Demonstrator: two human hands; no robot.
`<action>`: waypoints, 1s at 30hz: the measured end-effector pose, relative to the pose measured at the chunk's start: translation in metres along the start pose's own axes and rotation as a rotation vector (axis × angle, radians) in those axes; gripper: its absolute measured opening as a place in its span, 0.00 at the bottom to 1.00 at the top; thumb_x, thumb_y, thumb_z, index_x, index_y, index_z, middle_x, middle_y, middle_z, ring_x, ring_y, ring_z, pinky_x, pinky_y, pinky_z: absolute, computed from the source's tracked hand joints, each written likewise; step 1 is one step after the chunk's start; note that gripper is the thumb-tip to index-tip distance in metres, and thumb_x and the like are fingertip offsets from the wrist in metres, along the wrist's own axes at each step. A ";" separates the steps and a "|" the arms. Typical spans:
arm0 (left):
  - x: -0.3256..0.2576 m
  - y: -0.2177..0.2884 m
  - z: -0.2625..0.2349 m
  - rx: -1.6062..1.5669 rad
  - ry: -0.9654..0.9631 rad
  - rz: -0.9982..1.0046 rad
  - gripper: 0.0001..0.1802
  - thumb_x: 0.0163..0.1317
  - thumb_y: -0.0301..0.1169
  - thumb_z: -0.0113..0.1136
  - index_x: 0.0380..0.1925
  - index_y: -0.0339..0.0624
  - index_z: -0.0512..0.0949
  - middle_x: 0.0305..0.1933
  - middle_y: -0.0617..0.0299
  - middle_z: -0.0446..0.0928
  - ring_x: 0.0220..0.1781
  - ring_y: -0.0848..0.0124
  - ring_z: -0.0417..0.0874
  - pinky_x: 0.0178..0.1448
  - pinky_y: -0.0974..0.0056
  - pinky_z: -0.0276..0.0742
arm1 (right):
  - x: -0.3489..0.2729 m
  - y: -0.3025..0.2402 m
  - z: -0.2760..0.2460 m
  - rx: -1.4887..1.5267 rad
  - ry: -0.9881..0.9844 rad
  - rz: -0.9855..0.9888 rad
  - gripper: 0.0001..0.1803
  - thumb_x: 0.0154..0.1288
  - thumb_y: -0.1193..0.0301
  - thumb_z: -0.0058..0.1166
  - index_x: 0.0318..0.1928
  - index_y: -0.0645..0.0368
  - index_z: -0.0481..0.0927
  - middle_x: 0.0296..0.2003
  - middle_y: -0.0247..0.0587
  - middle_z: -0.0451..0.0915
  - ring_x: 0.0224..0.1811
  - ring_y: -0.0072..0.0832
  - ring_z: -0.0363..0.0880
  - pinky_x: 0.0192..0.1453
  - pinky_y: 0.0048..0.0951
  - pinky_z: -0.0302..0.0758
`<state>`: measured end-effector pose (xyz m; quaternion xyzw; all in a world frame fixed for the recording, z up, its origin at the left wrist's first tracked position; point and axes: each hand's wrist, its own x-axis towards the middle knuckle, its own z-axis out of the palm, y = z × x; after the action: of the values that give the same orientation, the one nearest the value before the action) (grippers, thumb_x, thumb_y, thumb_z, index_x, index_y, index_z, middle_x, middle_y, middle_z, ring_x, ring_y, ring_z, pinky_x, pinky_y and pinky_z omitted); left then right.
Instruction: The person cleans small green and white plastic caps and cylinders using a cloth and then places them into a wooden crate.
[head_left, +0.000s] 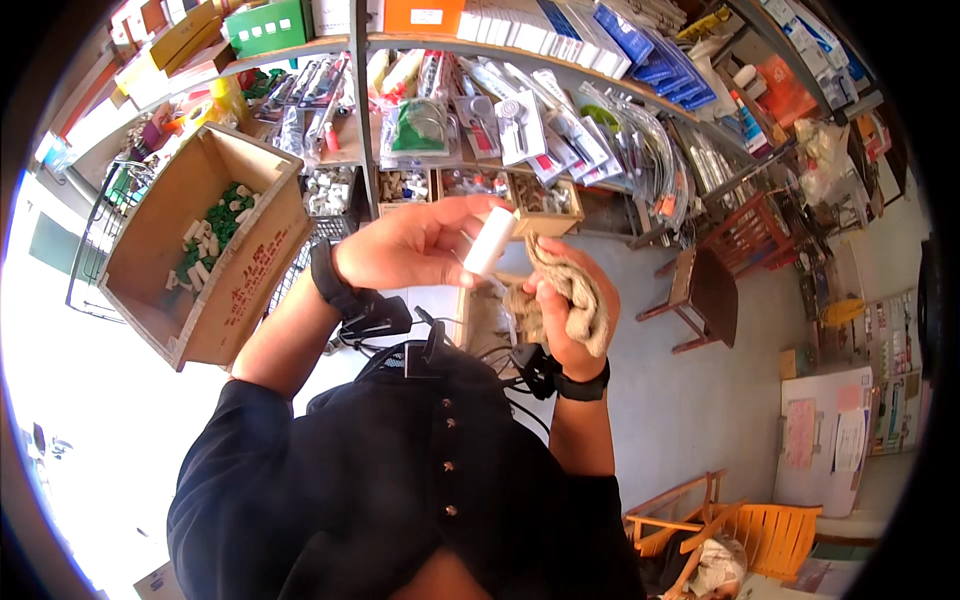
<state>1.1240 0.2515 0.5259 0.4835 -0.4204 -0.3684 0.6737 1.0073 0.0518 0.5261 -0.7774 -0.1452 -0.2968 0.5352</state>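
My left hand (415, 245) is raised in front of my chest and grips a short white plastic tube (490, 240) by its lower end. Just right of it and slightly lower, my right hand (555, 315) is closed around a crumpled beige cloth (585, 295). The cloth's upper edge touches the tube's side. Both wrists wear black bands with cables running off them.
An open cardboard box (235, 290) holding several white and green small fittings sits to the left. Shelves (520, 55) of packaged hardware and small bins (545, 195) run behind the hands. A dark wooden stool (705, 290) stands on the grey floor at right, an orange chair (770, 530) lower right.
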 end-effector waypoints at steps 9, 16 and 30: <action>0.010 -0.021 0.036 -0.032 0.114 0.154 0.38 0.58 0.18 0.59 0.67 0.38 0.53 0.65 0.57 0.63 0.63 0.70 0.68 0.63 0.64 0.67 | -0.011 0.001 0.012 -0.113 -0.104 -0.117 0.24 0.55 0.79 0.60 0.54 0.57 0.76 0.29 0.40 0.78 0.28 0.32 0.75 0.33 0.28 0.73; 0.000 -0.021 0.041 -0.069 0.109 0.084 0.41 0.55 0.20 0.64 0.67 0.38 0.53 0.69 0.57 0.58 0.65 0.68 0.66 0.62 0.64 0.68 | -0.017 0.003 -0.010 0.238 -0.351 0.011 0.17 0.61 0.72 0.54 0.51 0.60 0.78 0.40 0.41 0.82 0.34 0.28 0.79 0.38 0.23 0.74; -0.012 -0.016 0.048 -0.105 0.188 0.122 0.45 0.53 0.16 0.64 0.68 0.40 0.51 0.61 0.60 0.65 0.59 0.70 0.71 0.59 0.63 0.72 | -0.028 -0.020 0.003 0.269 -0.333 0.191 0.22 0.60 0.81 0.48 0.56 0.63 0.73 0.42 0.42 0.81 0.37 0.25 0.78 0.44 0.28 0.74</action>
<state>1.0742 0.2414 0.5166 0.4536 -0.3641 -0.3010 0.7557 0.9753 0.0648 0.5229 -0.7474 -0.1959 -0.0904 0.6284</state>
